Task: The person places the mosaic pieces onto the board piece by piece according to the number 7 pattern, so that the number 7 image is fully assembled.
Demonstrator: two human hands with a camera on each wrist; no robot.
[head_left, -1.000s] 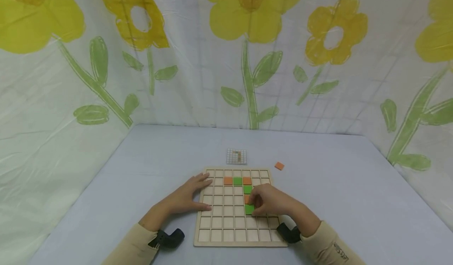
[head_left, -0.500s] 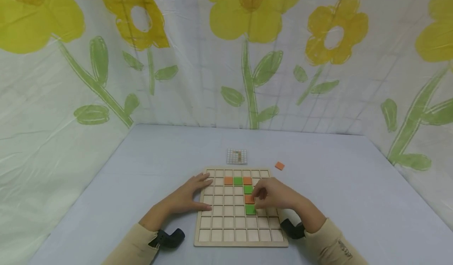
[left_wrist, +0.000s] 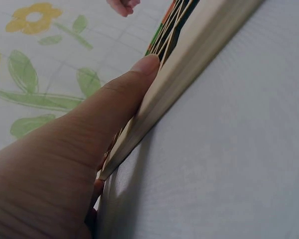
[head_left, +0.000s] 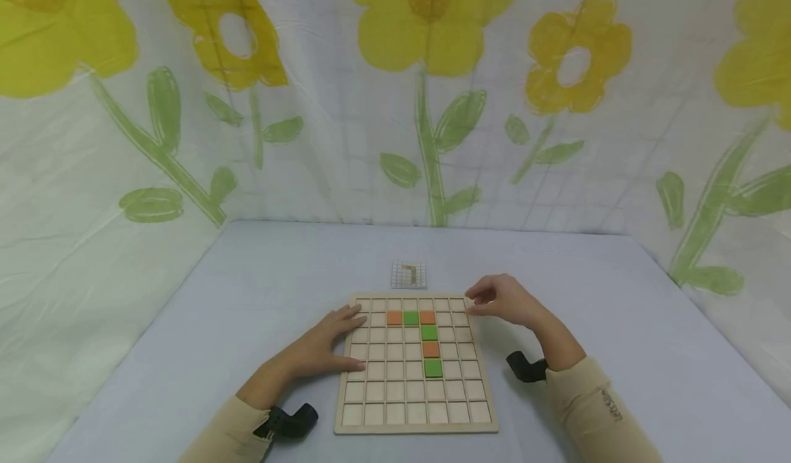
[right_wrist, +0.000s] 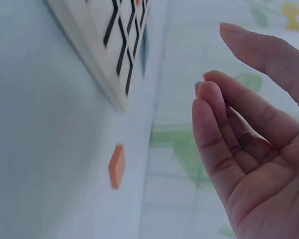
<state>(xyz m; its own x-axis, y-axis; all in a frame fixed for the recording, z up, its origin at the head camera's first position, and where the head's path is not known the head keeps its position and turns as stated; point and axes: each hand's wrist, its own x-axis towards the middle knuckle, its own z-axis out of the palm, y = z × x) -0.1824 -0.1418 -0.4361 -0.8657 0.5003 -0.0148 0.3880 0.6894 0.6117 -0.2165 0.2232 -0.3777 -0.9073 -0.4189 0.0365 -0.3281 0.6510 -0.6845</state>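
Note:
A wooden grid board point(head_left: 416, 428) lies on the table. Orange and green square tiles fill several cells, forming a bent line with a green tile point(head_left: 433, 367) at its near end. My left hand point(head_left: 321, 345) rests on the board's left side, fingers spread; the left wrist view has the thumb point(left_wrist: 147, 64) on the rim. Past the far right corner hovers my right hand point(head_left: 507, 301), fingers loosely bent and nothing between them. A loose orange tile point(right_wrist: 117, 167) lies on the table near that corner in the right wrist view; in the head view the right hand hides it.
A small printed grid card point(head_left: 408, 275) lies just beyond the board's far edge. White table surface point(head_left: 278, 257) surrounds the board. Behind stands a curtain point(head_left: 334, 174) with yellow flowers. Each wrist carries a black camera mount point(head_left: 526, 367).
My right hand has left the green tile at the line's near end and moved up and right past the board's far corner, over the loose orange tile. My left hand stays put.

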